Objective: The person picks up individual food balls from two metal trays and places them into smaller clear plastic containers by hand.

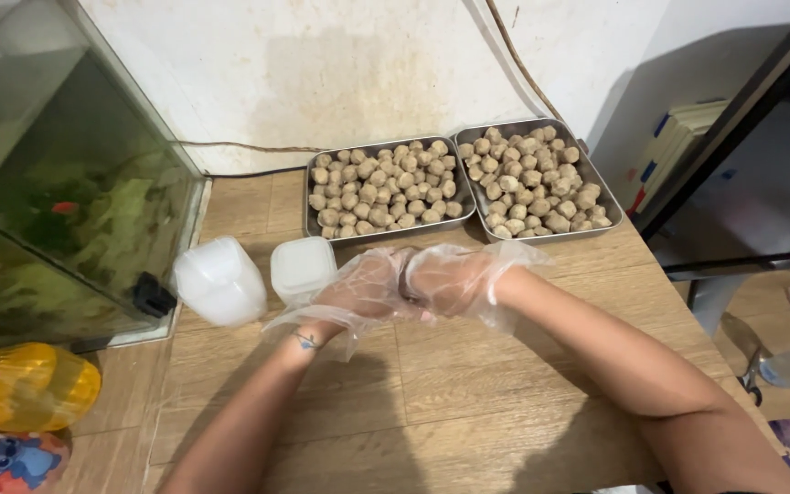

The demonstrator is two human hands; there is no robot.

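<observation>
Left hand (pixel 358 291), right hand (pixel 454 279) gloved, pressed together; grip contents indiscernible; meatball trays (pixel 308 197) beyond.

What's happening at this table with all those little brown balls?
A person's left hand and right hand, both in loose clear plastic gloves, meet over a wooden table. Behind them sit two metal trays of small brown balls. A clear plastic container and a lid lie beside the left hand.

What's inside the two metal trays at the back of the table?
Both the left tray and the right tray are piled with small round brownish balls. The heaps cover the tray bottoms, so anything under them is hidden.
</observation>
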